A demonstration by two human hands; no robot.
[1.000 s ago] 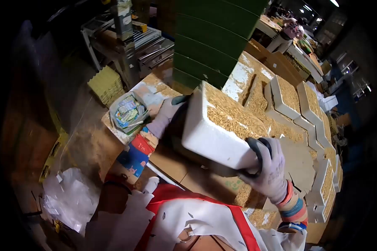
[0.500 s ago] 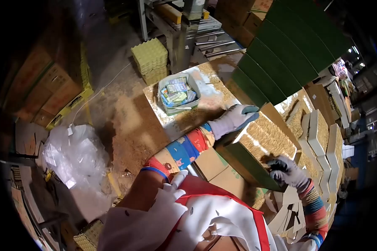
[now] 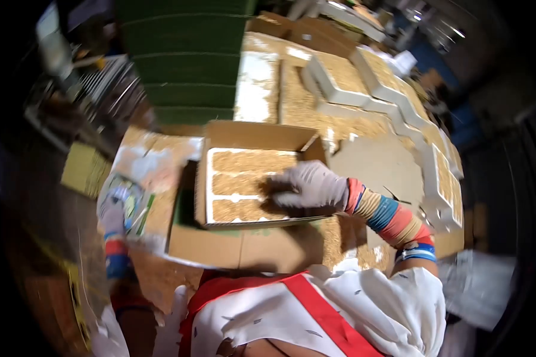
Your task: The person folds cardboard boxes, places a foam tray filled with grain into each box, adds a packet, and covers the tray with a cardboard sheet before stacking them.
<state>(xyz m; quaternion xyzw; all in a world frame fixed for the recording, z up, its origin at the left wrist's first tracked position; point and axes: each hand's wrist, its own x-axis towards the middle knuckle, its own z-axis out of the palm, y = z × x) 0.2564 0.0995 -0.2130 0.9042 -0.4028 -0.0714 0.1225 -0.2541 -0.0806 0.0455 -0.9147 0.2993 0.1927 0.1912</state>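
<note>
An open cardboard box [image 3: 256, 135] stands in front of me, holding a white tray [image 3: 210, 184] whose rows are filled with brown, grainy material [image 3: 253, 162] like husk or sawdust. My right hand [image 3: 309, 183], in a pale glove with dark fingertips, is over the right part of that filling; its fingers are blurred. Off to the left, my gloved left hand [image 3: 112, 215] is at a grey tub [image 3: 109, 183] of small printed packets. Blur hides its fingers and whether they grasp a packet.
White foam blocks [image 3: 345, 95] topped with the same material line the table's right side. A dark green slatted panel [image 3: 184, 59] rises behind the box. Flattened cardboard [image 3: 220, 247] lies in front, and stacked yellow egg trays [image 3: 84, 169] stand at far left.
My view has swung right. My left hand has moved from the box's edge to the tub of packets. My right hand has gone from the box's near corner to over its filling.
</note>
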